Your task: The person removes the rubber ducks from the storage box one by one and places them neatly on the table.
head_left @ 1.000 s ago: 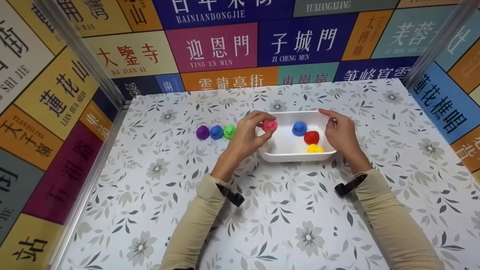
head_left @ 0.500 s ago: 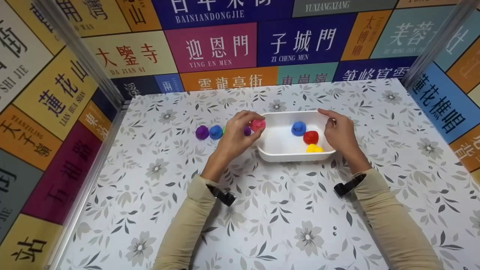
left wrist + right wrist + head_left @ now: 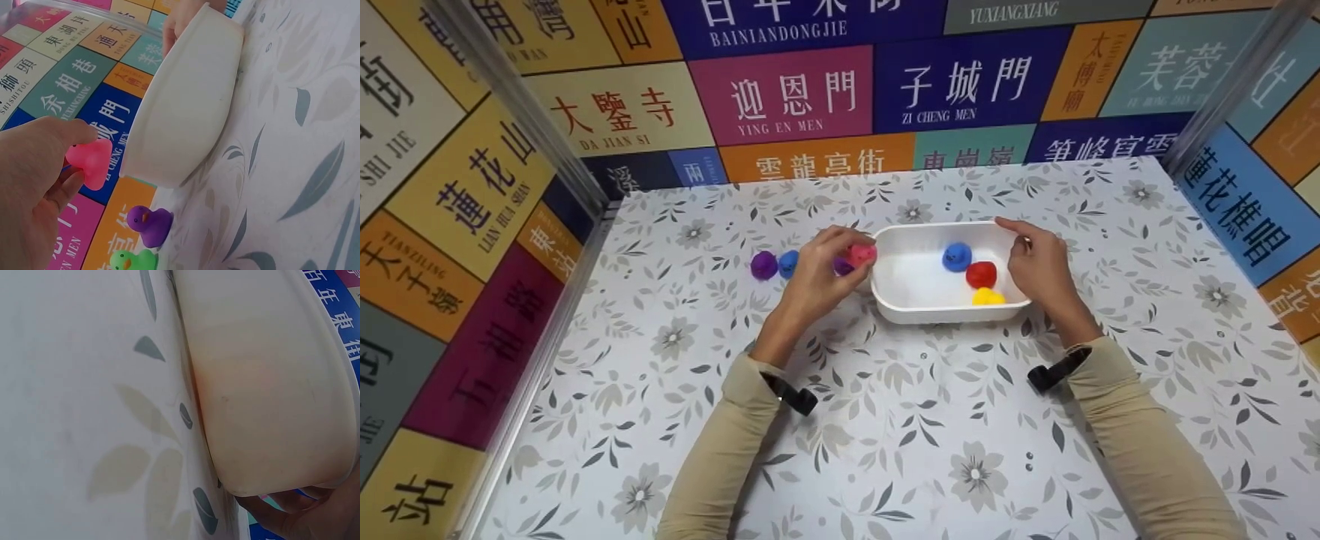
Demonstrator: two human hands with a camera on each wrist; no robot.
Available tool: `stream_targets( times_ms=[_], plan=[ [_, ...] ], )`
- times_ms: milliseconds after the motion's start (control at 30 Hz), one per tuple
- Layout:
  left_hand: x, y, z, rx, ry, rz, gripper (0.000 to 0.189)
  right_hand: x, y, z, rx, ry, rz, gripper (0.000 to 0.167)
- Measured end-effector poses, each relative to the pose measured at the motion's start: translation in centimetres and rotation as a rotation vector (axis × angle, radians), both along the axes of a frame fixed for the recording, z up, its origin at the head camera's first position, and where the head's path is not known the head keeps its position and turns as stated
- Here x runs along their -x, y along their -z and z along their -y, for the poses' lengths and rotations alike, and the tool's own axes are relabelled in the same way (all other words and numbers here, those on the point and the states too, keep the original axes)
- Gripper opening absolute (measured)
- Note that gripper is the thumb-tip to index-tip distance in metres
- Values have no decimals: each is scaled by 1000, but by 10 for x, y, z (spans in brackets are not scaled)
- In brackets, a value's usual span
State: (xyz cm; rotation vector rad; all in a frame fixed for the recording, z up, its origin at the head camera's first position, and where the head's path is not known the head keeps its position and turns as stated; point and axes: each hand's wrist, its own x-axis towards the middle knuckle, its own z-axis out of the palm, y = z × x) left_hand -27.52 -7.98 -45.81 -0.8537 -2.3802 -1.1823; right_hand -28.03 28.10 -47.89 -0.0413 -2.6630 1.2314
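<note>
My left hand (image 3: 819, 276) pinches a pink rubber duck (image 3: 862, 255) between thumb and fingers, just left of the white plastic tub (image 3: 952, 310). In the left wrist view the pink duck (image 3: 98, 163) is raised above a purple duck (image 3: 151, 226) and a green duck (image 3: 134, 261). My right hand (image 3: 1041, 266) grips the tub's right end, its index finger along the far corner of the rim. Inside the tub lie a blue duck (image 3: 957, 257), a red duck (image 3: 981, 274) and a yellow duck (image 3: 988, 297). From the head, my left hand hides the green duck.
Another purple duck (image 3: 764, 265) and a blue duck (image 3: 788, 264) continue the row on the left. A flower-patterned cloth (image 3: 885, 420) covers the table. Printed panels (image 3: 795, 94) stand at the back and sides.
My left hand has carried the pink duck leftward, from over the tub's left end to outside its rim. My right hand and the tub have stayed put.
</note>
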Motion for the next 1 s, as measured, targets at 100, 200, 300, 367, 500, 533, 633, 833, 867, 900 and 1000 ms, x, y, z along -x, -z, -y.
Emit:
stream_targets(
  times_ms=[100, 200, 300, 367, 500, 533, 633, 833, 867, 900, 1000],
  plan=[
    [0, 1, 4, 8, -15, 19, 26, 0, 0, 0, 3, -4, 4, 57],
    [-1, 2, 8, 8, -24, 44, 24, 1, 1, 0, -7, -4, -10, 56],
    [0, 2, 11, 5, -32, 52, 23, 2, 3, 0, -23, 2, -28, 56],
    [0, 3, 13, 7, -40, 53, 22, 2, 3, 0, -28, 3, -33, 56],
    [-1, 4, 16, 16, -50, 63, 23, 2, 2, 0, -16, 1, -11, 57],
    [-1, 5, 17, 19, -51, 64, 23, 1, 1, 0, -11, -1, -4, 57],
    [-1, 6, 18, 24, -46, 62, 22, 1, 0, 1, -2, -6, 13, 57],
    [0, 10, 20, 45, -48, 72, 21, 0, -1, 1, 1, -2, 29, 57],
    [0, 10, 20, 51, -48, 77, 20, 0, -2, 1, 1, -1, 34, 57],
    [1, 10, 21, 57, -47, 84, 20, 0, -2, 1, 2, 0, 37, 57],
    [1, 11, 21, 74, -32, 105, 20, 0, -2, 0, 3, 1, 40, 57]
  ],
)
